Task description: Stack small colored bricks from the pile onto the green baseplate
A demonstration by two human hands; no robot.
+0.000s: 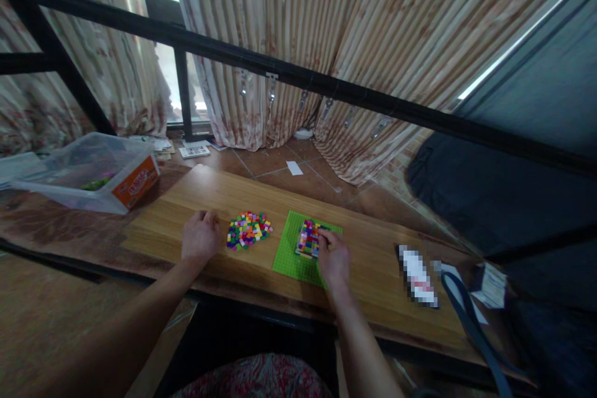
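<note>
A green baseplate point(289, 255) lies on the wooden table point(373, 267) with a multicoloured block of small bricks point(308, 238) built on it. My right hand point(334, 259) rests on the plate's right side, fingertips pressed against the block's right edge. A loose pile of small coloured bricks point(249, 229) lies to the left of the plate. My left hand point(200, 236) rests on the table just left of that pile, fingers curled, apparently holding nothing.
A clear plastic bin with an orange label point(93, 177) stands at the far left. At the right lie a blurred-out flat object point(418, 277), a dark strap point(471, 323) and papers point(489, 286). A black metal rail point(298, 78) and curtains stand behind the table.
</note>
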